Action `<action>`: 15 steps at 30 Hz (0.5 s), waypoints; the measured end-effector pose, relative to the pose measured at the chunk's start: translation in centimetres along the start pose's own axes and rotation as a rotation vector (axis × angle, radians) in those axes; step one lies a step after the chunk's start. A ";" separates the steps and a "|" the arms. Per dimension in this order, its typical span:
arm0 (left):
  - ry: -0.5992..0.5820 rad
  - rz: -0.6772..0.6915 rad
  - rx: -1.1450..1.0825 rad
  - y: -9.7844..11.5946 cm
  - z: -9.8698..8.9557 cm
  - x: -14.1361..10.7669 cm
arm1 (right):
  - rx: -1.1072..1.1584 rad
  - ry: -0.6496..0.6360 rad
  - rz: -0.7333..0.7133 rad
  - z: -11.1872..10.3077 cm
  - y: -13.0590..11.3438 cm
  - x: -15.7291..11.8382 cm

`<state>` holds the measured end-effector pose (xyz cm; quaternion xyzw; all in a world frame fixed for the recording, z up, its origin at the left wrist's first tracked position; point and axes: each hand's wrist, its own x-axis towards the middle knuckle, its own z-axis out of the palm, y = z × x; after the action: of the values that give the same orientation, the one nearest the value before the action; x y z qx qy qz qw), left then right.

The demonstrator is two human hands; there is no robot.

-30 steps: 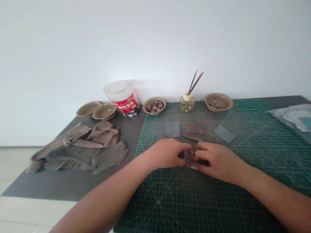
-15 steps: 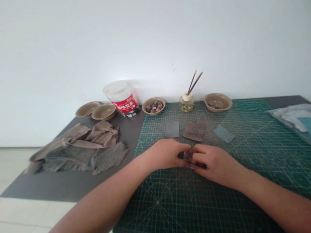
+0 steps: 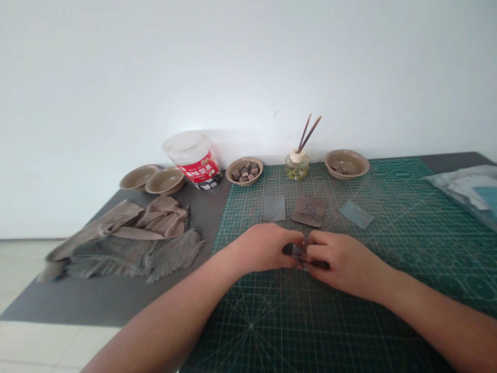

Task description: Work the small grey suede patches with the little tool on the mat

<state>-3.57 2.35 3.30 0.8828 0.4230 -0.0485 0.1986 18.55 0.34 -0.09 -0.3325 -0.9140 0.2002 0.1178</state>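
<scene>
My left hand (image 3: 269, 247) and my right hand (image 3: 340, 260) meet over the green cutting mat (image 3: 272, 305). Between their fingertips shows a small grey piece (image 3: 297, 252), perhaps sandpaper; the fingers cover most of it. The left thumb and fingers curve around its left side in a pinch. On the other side, my right fingers are curled and closed against it. Just beyond the hands lie a brown sandpaper square (image 3: 308, 211) marked 320, a grey sheet (image 3: 274, 207) and a blue-grey sheet (image 3: 356, 214).
Along the wall stand a bowl of small stones (image 3: 244, 171), a reed diffuser (image 3: 297, 166), a bowl with a few bits (image 3: 347, 164), a plastic tub (image 3: 196, 160) and two bowls (image 3: 165, 181). Crumpled cloths (image 3: 135, 241) lie left, a plastic bag (image 3: 466, 189) right.
The hands keep nearly the same pose, with only slight finger movement around the small grey piece. The view has shifted very slightly.
</scene>
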 end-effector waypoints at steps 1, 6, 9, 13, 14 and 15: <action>0.000 -0.003 0.001 0.0 0.0 0.0 | 0.000 0.000 -0.002 0.0 0.0 0.0; -0.007 -0.018 0.001 0.2 -0.1 0.0 | 0.013 0.012 -0.004 0.0 0.0 0.0; -0.002 -0.009 0.001 0.2 -0.1 0.0 | 0.015 0.000 0.003 0.0 0.0 0.0; 0.000 0.002 0.007 0.1 -0.1 0.0 | 0.006 -0.010 0.005 -0.1 0.0 0.0; -0.001 0.003 0.009 0.1 -0.1 0.0 | 0.006 -0.011 0.007 -0.1 0.0 0.0; 0.001 0.007 0.012 0.0 0.0 0.0 | 0.008 -0.013 0.009 -0.1 0.0 0.0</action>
<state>-3.54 2.34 3.35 0.8854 0.4199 -0.0499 0.1933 18.59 0.38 -0.03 -0.3350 -0.9123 0.2068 0.1124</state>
